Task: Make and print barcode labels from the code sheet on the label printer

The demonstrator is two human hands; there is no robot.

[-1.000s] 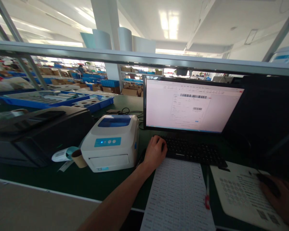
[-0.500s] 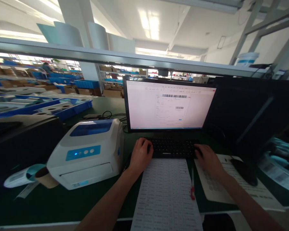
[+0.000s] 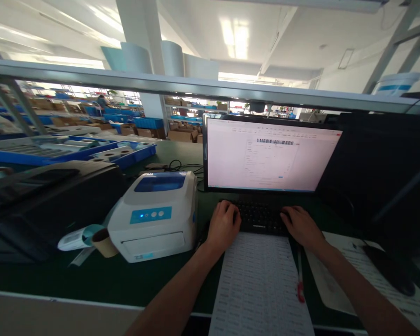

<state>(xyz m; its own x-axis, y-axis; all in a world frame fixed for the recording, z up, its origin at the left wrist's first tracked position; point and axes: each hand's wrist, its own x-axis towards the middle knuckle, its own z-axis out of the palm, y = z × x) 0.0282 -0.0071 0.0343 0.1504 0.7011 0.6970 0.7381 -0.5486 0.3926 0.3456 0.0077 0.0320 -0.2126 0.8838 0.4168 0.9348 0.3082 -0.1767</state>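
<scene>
Both of my hands rest on the black keyboard (image 3: 261,215) in front of the lit monitor (image 3: 268,155), which displays a document with a barcode. My left hand (image 3: 224,223) lies on the keyboard's left end with fingers curved down onto the keys, holding nothing. My right hand (image 3: 300,225) lies on the right end the same way. A long printed sheet (image 3: 261,284) lies between my forearms, and a red pen (image 3: 300,280) sits beside it.
A white label printer (image 3: 156,214) stands left of the keyboard, with a label roll (image 3: 87,235) and a black machine (image 3: 49,200) further left. A black mouse (image 3: 388,268) lies on papers at the right. Blue trays (image 3: 73,149) sit behind.
My right hand left the mouse a second ago and came onto the keyboard. The lower barcode on the screen is gone. The view shifted slightly; my left hand stayed on the keys.
</scene>
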